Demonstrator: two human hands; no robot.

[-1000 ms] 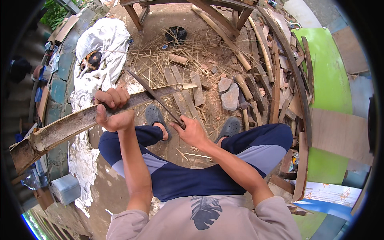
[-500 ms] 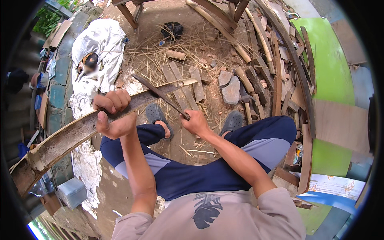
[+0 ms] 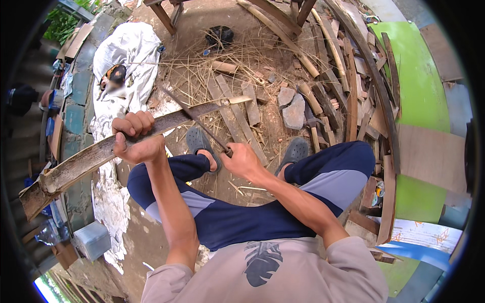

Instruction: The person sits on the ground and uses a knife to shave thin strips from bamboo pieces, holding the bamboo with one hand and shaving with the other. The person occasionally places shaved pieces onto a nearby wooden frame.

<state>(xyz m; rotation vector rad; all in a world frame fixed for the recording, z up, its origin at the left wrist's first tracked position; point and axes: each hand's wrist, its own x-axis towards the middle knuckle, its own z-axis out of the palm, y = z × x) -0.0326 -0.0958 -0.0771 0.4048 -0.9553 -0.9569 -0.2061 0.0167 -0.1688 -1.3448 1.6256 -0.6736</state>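
Observation:
A long split length of bamboo (image 3: pixel 88 160), hollow side showing, slants from the lower left up toward the middle. My left hand (image 3: pixel 134 137) is closed around its middle, thumb on the near side. Pale, freshly cut wood shows at its far right tip. My right hand (image 3: pixel 244 165) holds a long, dark-bladed knife (image 3: pixel 202 126) by its handle. The blade lies across the bamboo to the right of my left hand, its tip pointing up and left. Whether the edge bites into the bamboo cannot be made out.
Thin bamboo shavings (image 3: pixel 194 68) and wood pieces litter the ground ahead. Stones (image 3: pixel 293 112) and a hammer-like tool (image 3: pixel 314 129) lie right of centre, beside piled wood strips (image 3: pixel 351 96). A cat (image 3: pixel 115 78) rests on white cloth (image 3: pixel 132 43). A wooden bench (image 3: pixel 164 19) stands beyond.
Both hands have shifted slightly left. The bamboo's near end has risen a little, and the knife blade has moved left along the strip toward my left hand.

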